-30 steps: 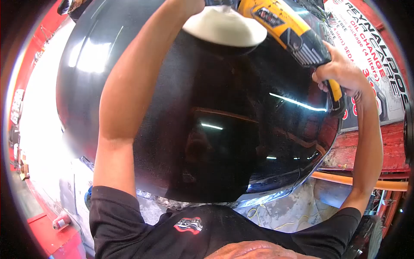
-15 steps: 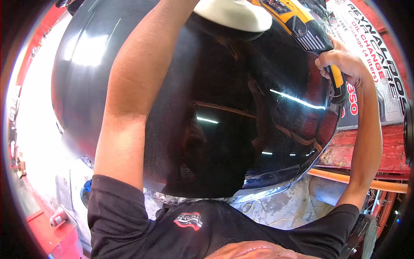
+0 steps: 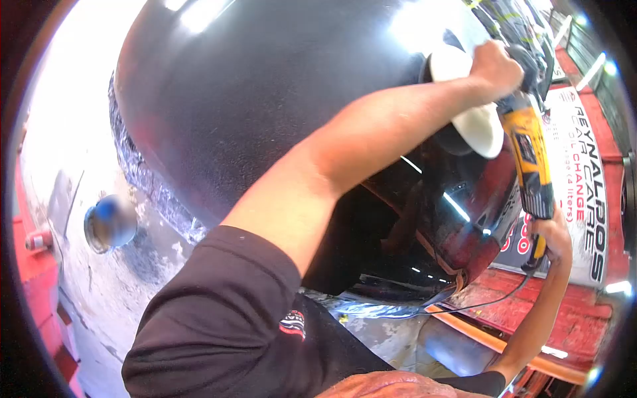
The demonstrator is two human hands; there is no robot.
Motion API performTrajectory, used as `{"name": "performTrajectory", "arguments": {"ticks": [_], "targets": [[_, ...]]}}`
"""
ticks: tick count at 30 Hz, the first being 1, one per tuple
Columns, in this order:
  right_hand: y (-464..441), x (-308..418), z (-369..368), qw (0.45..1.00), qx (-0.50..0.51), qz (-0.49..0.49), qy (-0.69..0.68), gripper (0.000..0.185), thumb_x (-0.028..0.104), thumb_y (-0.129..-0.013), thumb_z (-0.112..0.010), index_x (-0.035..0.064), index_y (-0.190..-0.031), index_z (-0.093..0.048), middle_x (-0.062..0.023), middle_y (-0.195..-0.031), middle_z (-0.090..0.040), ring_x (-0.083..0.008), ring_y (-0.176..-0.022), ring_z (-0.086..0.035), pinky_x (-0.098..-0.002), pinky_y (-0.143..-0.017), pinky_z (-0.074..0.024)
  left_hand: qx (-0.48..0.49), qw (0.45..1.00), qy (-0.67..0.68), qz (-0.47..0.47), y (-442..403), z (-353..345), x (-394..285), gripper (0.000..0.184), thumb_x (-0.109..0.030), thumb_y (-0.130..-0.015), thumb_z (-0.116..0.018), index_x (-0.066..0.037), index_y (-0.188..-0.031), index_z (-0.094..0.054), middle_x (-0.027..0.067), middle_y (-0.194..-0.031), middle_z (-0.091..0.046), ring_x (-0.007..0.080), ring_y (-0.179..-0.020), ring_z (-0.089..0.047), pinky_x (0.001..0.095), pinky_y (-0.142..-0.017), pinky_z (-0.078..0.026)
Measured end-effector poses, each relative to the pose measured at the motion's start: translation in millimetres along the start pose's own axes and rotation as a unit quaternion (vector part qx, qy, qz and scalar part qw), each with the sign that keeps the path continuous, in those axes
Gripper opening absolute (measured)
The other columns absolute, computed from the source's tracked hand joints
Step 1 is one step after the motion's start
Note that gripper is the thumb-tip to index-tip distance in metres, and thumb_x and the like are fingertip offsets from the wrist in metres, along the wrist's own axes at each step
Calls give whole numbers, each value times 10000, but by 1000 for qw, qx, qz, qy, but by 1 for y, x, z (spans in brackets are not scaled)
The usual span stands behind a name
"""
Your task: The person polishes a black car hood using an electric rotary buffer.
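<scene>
A yellow and black polisher (image 3: pixel 529 149) with a round white pad (image 3: pixel 479 126) lies against the right side of a glossy black curved car panel (image 3: pixel 279 86). My left hand (image 3: pixel 496 69) is closed round the black front handle of the polisher, beside the pad. Lower down on the right, my right hand (image 3: pixel 554 237) grips the polisher's rear handle. The pad stands steeply tilted, its face to the panel, and my left wrist covers part of it.
A black cord (image 3: pixel 491 304) runs from the polisher's rear. Crinkled plastic film (image 3: pixel 149 182) edges the panel. A blue round container (image 3: pixel 109 224) stands on the floor at left. An orange pipe (image 3: pixel 478 337) and a printed banner (image 3: pixel 584 192) are at right.
The view has turned. Both hands and the polisher have moved rightward across the panel, and the pad has tipped from nearly flat to steep. The cord now shows.
</scene>
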State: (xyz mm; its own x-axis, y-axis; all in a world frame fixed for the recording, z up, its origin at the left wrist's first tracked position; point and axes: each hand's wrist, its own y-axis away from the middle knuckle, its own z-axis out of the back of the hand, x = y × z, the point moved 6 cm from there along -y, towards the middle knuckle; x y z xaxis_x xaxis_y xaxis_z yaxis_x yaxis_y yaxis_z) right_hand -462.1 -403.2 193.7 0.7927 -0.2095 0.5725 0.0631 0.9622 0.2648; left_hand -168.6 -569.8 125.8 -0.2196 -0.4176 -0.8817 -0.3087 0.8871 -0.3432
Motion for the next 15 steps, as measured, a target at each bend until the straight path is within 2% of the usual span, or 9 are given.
{"name": "performTrajectory", "arguments": {"ticks": [1, 6, 9, 11, 12, 15], "targets": [[3, 3, 2, 1000, -15, -3, 7, 577, -21, -639, -624, 3, -1210, -551, -55, -769, -582, -159, -530, -562, -311, -465, -474, -31, 999, 38, 15, 3, 1, 1, 230, -68, -762, -608, 140, -818, -689, 291, -868, -732, 277, -762, -763, 383, -769, -594], [0, 19, 6, 998, -39, -8, 45, 584, -14, -646, -633, 8, -1225, -553, -50, -776, -583, -151, -548, -572, -305, -469, -493, -51, 994, 100, -8, -21, -8, 22, 223, -65, -769, -628, 107, -890, -704, 231, -820, -726, 260, -679, -730, 393, -667, -594], [-6, 38, -4, 997, -52, -3, 59, 598, 11, -645, -648, 10, -1237, -559, -32, -767, -575, -140, -545, -570, -298, -481, -497, -34, 995, 96, -10, -28, 8, 18, 220, -52, -768, -621, 82, -921, -703, 209, -835, -695, 281, -748, -668, 374, -672, -549], [-22, 34, 1, 997, -41, 20, 59, 587, 12, -652, -648, 11, -1233, -569, -25, -762, -571, -137, -536, -563, -289, -485, -492, -62, 993, 99, -16, -24, 21, 7, 286, -56, -744, -588, 135, -920, -711, 358, -998, -702, 457, -1069, -690, 431, -935, -555], [-26, 31, 2, 997, -40, 23, 55, 582, 15, -653, -649, 12, -1230, -572, -23, -762, -571, -135, -535, -560, -286, -488, -488, -61, 995, 53, -50, -37, 12, 13, 263, -51, -739, -609, 121, -918, -695, 288, -915, -737, 375, -918, -746, 404, -820, -582], [-32, 35, -2, 996, -41, 40, 66, 600, 29, -657, -653, 15, -1252, -577, -20, -764, -570, -126, -538, -548, -274, -510, -481, -7, 997, 48, -55, -57, 3, 16, 208, -177, -804, -679, 6, -755, -764, 201, -746, -725, 346, -772, -750, 470, -713, -594]]}}
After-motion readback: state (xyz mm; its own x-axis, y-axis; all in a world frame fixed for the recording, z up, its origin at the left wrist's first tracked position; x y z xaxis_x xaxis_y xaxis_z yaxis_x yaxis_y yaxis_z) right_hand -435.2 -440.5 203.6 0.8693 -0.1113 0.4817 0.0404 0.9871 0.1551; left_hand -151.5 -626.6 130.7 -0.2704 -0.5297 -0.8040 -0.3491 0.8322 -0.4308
